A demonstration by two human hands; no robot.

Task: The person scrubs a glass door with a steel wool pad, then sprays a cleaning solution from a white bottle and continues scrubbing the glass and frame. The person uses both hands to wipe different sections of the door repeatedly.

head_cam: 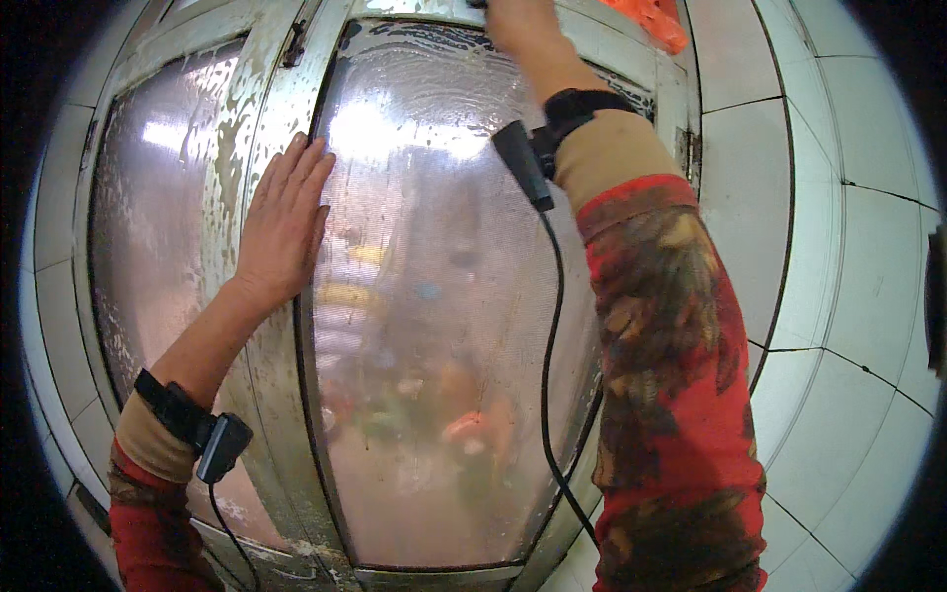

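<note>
My left hand [285,214] lies flat, palm in, against the pale metal frame [274,133] between two door panels, its fingertips by the edge of the glass. High up, my right hand [525,26] reaches to the top of the right glass pane [444,311]. The picture's upper edge cuts off its fingers. A bit of something dark [477,3] shows beside them; what it is and whether I grip it cannot be told. Wet, foamy streaks [429,66] curve across the upper pane. The left pane [159,244] and the frame carry whitish splashes.
An orange-red plastic bag [655,26] hangs at the upper right. White wall tiles [747,200] flank the door. Each wrist wears a strapped device; the right one's black cable [551,333] hangs before the glass. A latch [294,44] sits on the frame.
</note>
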